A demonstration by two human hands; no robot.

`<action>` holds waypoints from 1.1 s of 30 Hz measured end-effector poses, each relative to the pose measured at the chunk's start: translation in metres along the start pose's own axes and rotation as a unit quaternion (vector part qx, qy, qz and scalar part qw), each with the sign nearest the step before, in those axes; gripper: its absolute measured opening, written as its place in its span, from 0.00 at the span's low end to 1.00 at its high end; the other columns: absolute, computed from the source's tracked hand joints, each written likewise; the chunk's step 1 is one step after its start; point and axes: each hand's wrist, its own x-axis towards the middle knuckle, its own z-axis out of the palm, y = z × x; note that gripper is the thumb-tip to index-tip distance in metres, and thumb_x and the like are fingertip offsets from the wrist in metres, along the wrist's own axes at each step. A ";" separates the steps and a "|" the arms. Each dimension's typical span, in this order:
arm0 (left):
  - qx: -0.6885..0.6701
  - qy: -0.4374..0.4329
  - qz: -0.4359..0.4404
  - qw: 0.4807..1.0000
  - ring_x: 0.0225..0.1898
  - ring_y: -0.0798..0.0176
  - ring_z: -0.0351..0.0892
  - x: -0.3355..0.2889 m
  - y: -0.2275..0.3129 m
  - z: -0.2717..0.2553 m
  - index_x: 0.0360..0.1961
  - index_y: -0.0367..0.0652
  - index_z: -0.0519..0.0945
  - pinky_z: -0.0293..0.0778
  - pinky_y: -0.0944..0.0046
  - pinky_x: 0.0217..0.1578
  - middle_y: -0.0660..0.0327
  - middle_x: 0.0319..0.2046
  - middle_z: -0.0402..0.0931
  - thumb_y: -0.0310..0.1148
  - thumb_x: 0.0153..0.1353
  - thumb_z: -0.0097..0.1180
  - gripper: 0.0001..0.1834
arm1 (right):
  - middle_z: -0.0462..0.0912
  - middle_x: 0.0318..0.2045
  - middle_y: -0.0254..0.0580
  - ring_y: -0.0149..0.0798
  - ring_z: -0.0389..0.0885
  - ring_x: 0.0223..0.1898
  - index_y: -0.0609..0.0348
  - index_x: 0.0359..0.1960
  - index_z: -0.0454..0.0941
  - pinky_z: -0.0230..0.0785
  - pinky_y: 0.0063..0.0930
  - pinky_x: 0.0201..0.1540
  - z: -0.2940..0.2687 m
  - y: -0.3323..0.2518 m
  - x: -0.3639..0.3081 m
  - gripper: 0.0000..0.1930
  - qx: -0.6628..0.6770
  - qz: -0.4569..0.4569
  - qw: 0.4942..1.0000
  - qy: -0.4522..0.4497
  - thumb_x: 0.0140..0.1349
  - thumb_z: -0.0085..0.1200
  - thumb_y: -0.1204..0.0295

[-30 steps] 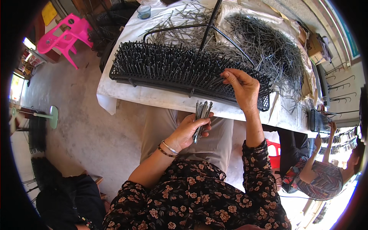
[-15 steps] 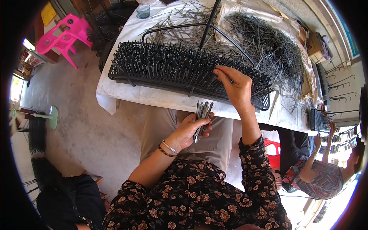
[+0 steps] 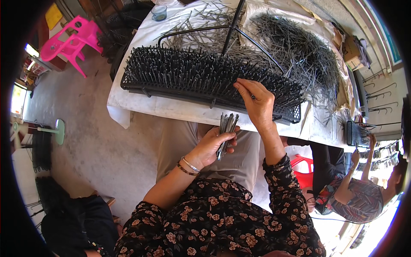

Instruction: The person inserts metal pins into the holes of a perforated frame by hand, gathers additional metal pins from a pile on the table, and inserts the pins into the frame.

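Observation:
My left hand is closed round a small bundle of thin grey metal rods, held upright above my lap at the table's near edge. Ahead of it, a long black perforated rack lies along that edge, packed with dark slender rods standing close together. My right hand reaches to the rack's front side, right of its middle. Thumb and forefinger are pinched together at the rods there; what they grip is too small and dark to make out. A black bar frame rises behind the rack.
Loose rods lie heaped on the white-covered table, with a glass cup at the far left. Pink chairs and a green fan stand left. At right a person works at another rack.
My right hand has shifted slightly left and toward me along the rack's front, its fingers still pinched. The left hand and its bundle have stayed in place.

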 end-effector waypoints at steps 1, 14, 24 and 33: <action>0.001 0.000 0.001 1.000 0.33 0.74 0.74 0.000 0.000 0.001 0.47 0.42 0.75 0.72 0.71 0.29 0.67 0.31 0.74 0.34 0.60 0.54 0.15 | 0.82 0.31 0.43 0.35 0.80 0.31 0.63 0.36 0.81 0.72 0.23 0.34 -0.001 0.001 0.002 0.09 -0.032 -0.061 0.998 -0.002 0.52 0.60 0.77; 0.009 0.001 0.002 1.000 0.33 0.73 0.74 -0.001 -0.001 0.000 0.48 0.41 0.75 0.72 0.71 0.29 0.67 0.31 0.73 0.34 0.60 0.54 0.15 | 0.76 0.37 0.38 0.40 0.73 0.33 0.57 0.36 0.81 0.65 0.33 0.37 -0.003 0.000 0.000 0.10 -0.205 -0.124 0.971 -0.021 0.51 0.60 0.71; -0.006 -0.027 0.024 0.999 0.34 0.72 0.73 -0.001 0.002 0.002 0.51 0.39 0.74 0.73 0.71 0.30 0.66 0.34 0.73 0.34 0.63 0.50 0.16 | 0.78 0.31 0.40 0.29 0.73 0.26 0.64 0.35 0.81 0.66 0.22 0.29 -0.031 -0.010 -0.011 0.06 0.021 0.087 0.995 0.035 0.57 0.58 0.75; 0.033 -0.062 0.054 0.996 0.35 0.70 0.73 -0.002 0.006 0.021 0.52 0.39 0.72 0.73 0.69 0.29 0.65 0.34 0.73 0.36 0.65 0.49 0.18 | 0.78 0.20 0.33 0.23 0.70 0.23 0.66 0.30 0.82 0.60 0.17 0.25 -0.044 -0.004 -0.040 0.11 0.151 0.300 0.929 -0.155 0.57 0.60 0.68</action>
